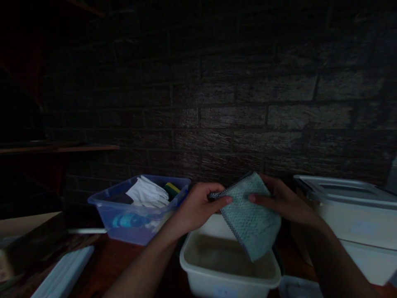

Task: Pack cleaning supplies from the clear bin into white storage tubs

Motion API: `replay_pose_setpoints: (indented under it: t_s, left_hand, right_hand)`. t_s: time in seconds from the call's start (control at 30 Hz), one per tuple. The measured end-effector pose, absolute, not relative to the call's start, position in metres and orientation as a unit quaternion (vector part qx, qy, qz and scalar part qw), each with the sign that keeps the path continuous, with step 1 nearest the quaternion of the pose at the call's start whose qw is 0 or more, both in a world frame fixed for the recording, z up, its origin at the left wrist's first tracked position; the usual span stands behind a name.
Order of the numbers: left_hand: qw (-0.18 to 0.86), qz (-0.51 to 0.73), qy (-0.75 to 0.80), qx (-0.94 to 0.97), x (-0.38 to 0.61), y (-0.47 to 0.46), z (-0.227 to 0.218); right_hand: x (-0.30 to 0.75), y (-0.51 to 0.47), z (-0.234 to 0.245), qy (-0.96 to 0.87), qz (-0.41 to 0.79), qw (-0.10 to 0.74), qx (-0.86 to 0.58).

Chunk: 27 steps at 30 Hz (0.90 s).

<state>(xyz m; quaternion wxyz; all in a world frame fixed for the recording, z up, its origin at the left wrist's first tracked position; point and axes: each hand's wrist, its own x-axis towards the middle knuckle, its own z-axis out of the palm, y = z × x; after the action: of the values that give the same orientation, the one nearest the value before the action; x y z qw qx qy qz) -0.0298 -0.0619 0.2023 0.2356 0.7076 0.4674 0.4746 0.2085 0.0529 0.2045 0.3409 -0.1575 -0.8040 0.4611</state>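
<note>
A light green textured cloth (252, 217) with a dark checked edge hangs between both hands above a white plastic tub (198, 265). My left hand (198, 205) pinches the cloth's upper left corner with thumb and fingers closed on it. My right hand (282, 203) grips the cloth's upper right side, thumb across its front. The lower part of the cloth dangles into the tub's opening, and I cannot make out anything lying in the tub.
A blue translucent bin (124, 217) at the left holds white cloths and a yellow-green sponge. A white lidded container (350, 207) stands at the right. A dark brick wall runs behind. A wooden shelf (62, 148) juts from the left, with a white slatted object (62, 275) below.
</note>
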Motion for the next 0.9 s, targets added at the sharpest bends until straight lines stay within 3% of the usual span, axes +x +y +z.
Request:
replay_pose_setpoints:
  t_s: [0.17,0.47,0.67,0.9]
  left_hand:
    - [0.113,0.458,0.502,0.725,-0.023,-0.068,0.2]
    - [0.035,0.566,0.479,0.67,-0.016,-0.081,0.207]
    - [0.072,0.536,0.49,0.684,-0.017,-0.081,0.207]
    - [0.203,0.545,0.446,0.68,-0.02,-0.077,0.206]
  right_hand:
    - [0.2,0.043,0.198,-0.84,0.347,0.385,-0.162]
    - [0.2,0.04,0.203,-0.84,0.372,0.379,-0.112]
    - [0.194,0.03,0.202,-0.81,0.434,0.387,-0.076]
    - [0.195,0.03,0.204,-0.824,0.42,0.365,-0.108]
